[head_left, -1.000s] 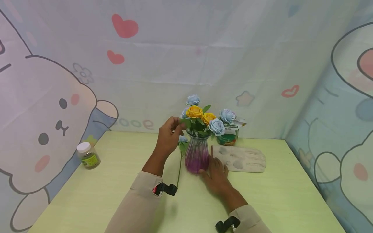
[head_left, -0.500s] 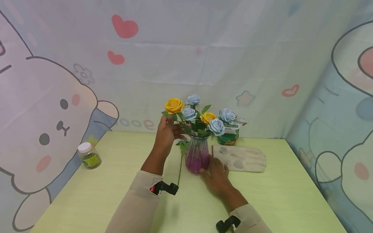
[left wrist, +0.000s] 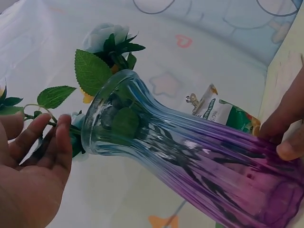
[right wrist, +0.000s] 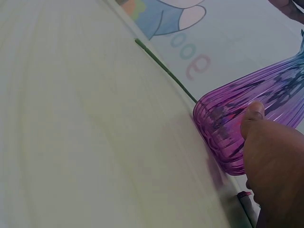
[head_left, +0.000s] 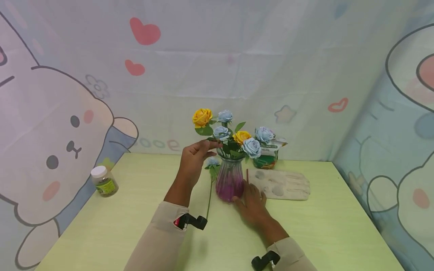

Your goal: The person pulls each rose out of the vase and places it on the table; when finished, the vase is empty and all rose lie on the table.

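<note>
A ribbed glass vase (head_left: 229, 180), clear at the neck and purple below, stands upright with blue and yellow artificial roses in it. One yellow rose (head_left: 202, 117) leans out to the left above the others. Below that flower, my left hand (head_left: 194, 160) is at the vase mouth. Its loosely bent fingers (left wrist: 64, 137) touch the leafy stem (left wrist: 73, 128), with the thumb apart from them. My right hand (head_left: 252, 207) steadies the vase base, thumb (right wrist: 255, 111) against the near side; its other fingers are partly hidden. Another blue rose (head_left: 213, 162) lies left of the vase, stem toward me.
White work gloves (head_left: 281, 185) lie flat right of the vase. Behind them stands a green pouch (head_left: 264, 161) with a metal clip (left wrist: 191, 99). At the table's left edge is a white-capped jar (head_left: 104, 181). A printed cloth (head_left: 190, 71) hangs behind the table.
The yellow rose has come out to the left and up from the bunch. My left hand followed it, then slid down from below its bloom to the vase mouth. The right hand stayed put.
</note>
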`<state>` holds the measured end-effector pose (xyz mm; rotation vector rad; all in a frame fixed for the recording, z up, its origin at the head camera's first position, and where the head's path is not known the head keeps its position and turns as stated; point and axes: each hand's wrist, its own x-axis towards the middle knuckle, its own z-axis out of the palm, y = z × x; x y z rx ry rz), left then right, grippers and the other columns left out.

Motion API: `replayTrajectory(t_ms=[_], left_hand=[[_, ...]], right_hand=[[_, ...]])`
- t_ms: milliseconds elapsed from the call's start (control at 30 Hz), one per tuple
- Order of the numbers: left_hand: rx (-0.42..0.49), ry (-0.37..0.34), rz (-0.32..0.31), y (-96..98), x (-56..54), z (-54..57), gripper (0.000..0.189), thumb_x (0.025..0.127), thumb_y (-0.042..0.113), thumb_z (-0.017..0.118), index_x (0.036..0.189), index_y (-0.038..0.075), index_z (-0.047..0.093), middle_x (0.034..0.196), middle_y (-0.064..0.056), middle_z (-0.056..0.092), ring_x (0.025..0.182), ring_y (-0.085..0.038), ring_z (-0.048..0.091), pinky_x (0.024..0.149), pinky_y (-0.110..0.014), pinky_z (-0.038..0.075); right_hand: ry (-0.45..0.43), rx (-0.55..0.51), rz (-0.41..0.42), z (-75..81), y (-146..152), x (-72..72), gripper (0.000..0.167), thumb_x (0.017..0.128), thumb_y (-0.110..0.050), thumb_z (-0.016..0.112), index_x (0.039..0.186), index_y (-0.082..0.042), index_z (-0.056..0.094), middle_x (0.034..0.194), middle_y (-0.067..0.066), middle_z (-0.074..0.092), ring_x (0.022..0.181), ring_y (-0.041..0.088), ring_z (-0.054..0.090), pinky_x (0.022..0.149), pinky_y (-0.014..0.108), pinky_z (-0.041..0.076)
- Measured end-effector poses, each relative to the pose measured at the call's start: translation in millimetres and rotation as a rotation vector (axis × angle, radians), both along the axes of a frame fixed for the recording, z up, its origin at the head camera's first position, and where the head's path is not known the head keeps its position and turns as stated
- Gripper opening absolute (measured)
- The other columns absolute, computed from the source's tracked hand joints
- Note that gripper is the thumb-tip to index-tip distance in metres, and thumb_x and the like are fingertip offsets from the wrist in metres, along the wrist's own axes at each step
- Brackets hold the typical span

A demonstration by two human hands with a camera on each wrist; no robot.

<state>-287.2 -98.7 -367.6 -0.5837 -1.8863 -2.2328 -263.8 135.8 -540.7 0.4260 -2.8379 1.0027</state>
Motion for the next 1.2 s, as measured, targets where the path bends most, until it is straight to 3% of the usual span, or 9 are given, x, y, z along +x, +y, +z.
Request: replayTrajectory(t_ms=[100, 200, 333, 433, 567, 667, 867, 1033, 1200], left_hand=[[-0.021, 0.031, 0.070, 3.4, 1.3, -5.2, 0.030, 0.110, 0.007, 0.066, 0.133, -0.011, 0.072, 0.139, -0.006, 0.072, 0.133, -0.022, 0.067, 0.103, -0.022, 0.058], [0.096, 0.068, 0.124, 9.7, 2.9, -8.8, 0.026, 0.102, -0.005, 0.072, 0.127, -0.010, 0.075, 0.137, -0.007, 0.072, 0.127, -0.020, 0.072, 0.106, -0.025, 0.060], [0.310, 0.159, 0.181, 20.4, 2.3, -11.4, 0.014, 0.095, -0.016, 0.074, 0.104, -0.006, 0.080, 0.107, -0.003, 0.078, 0.105, -0.019, 0.082, 0.103, -0.035, 0.065], [0.372, 0.182, 0.237, 26.4, 1.9, -12.2, 0.014, 0.095, -0.017, 0.074, 0.096, -0.005, 0.082, 0.099, -0.001, 0.082, 0.103, -0.020, 0.083, 0.106, -0.034, 0.063], [0.406, 0.162, 0.299, 33.7, 1.2, -12.9, 0.017, 0.097, -0.016, 0.072, 0.097, -0.005, 0.084, 0.099, 0.000, 0.085, 0.107, -0.015, 0.082, 0.108, -0.030, 0.061], [0.460, 0.168, 0.314, 39.4, 0.0, -12.0, 0.016, 0.099, -0.015, 0.070, 0.102, -0.007, 0.084, 0.101, -0.001, 0.083, 0.104, -0.016, 0.082, 0.104, -0.038, 0.065], [0.476, 0.197, 0.353, 44.4, -1.0, -7.8, 0.021, 0.103, -0.011, 0.067, 0.119, -0.023, 0.072, 0.103, -0.005, 0.075, 0.098, -0.020, 0.081, 0.099, -0.045, 0.066], [0.456, 0.144, 0.423, 38.9, -3.9, -4.3, 0.020, 0.106, -0.006, 0.066, 0.121, -0.015, 0.075, 0.103, -0.002, 0.078, 0.103, -0.019, 0.080, 0.100, -0.043, 0.066], [0.540, 0.055, 0.452, 29.5, -9.3, 0.3, 0.020, 0.107, -0.005, 0.064, 0.121, -0.007, 0.078, 0.109, -0.008, 0.077, 0.103, -0.019, 0.081, 0.100, -0.040, 0.066]], right_hand=[[0.002, -0.002, 0.002, -0.1, 0, -0.3, 0.082, 0.115, -0.051, 0.048, 0.172, 0.001, 0.022, 0.173, 0.027, 0.040, 0.164, 0.047, 0.027, 0.128, 0.081, 0.007], [0.003, -0.006, 0.007, -0.1, 0, 0.0, 0.082, 0.115, -0.050, 0.048, 0.172, 0.002, 0.022, 0.172, 0.027, 0.040, 0.164, 0.047, 0.027, 0.127, 0.081, 0.007], [-0.001, -0.010, 0.012, -1.1, 2, 0.1, 0.082, 0.115, -0.050, 0.048, 0.173, 0.001, 0.020, 0.173, 0.027, 0.038, 0.165, 0.047, 0.026, 0.128, 0.081, 0.006], [-0.007, -0.011, 0.014, -1.9, 2, -0.3, 0.083, 0.115, -0.051, 0.047, 0.173, 0.000, 0.019, 0.174, 0.026, 0.037, 0.166, 0.046, 0.025, 0.128, 0.080, 0.004], [-0.008, -0.007, 0.014, -2.4, 2, -0.5, 0.083, 0.115, -0.053, 0.047, 0.173, 0.000, 0.021, 0.175, 0.025, 0.037, 0.166, 0.046, 0.025, 0.128, 0.080, 0.004], [-0.005, -0.002, 0.014, -2.3, 2, -0.6, 0.083, 0.115, -0.053, 0.047, 0.173, 0.000, 0.023, 0.174, 0.024, 0.038, 0.165, 0.046, 0.026, 0.128, 0.081, 0.004], [0.003, 0.003, 0.015, -2.6, 3, -1.5, 0.081, 0.115, -0.052, 0.047, 0.172, 0.000, 0.024, 0.174, 0.023, 0.039, 0.165, 0.045, 0.028, 0.128, 0.081, 0.005], [0.015, 0.001, 0.018, -2.7, 3, -1.0, 0.080, 0.115, -0.052, 0.048, 0.172, 0.000, 0.025, 0.174, 0.023, 0.040, 0.164, 0.045, 0.029, 0.128, 0.081, 0.006], [0.019, -0.010, 0.023, -2.1, 3, 0.5, 0.080, 0.115, -0.050, 0.048, 0.173, -0.001, 0.025, 0.173, 0.024, 0.040, 0.165, 0.046, 0.028, 0.128, 0.081, 0.006]])
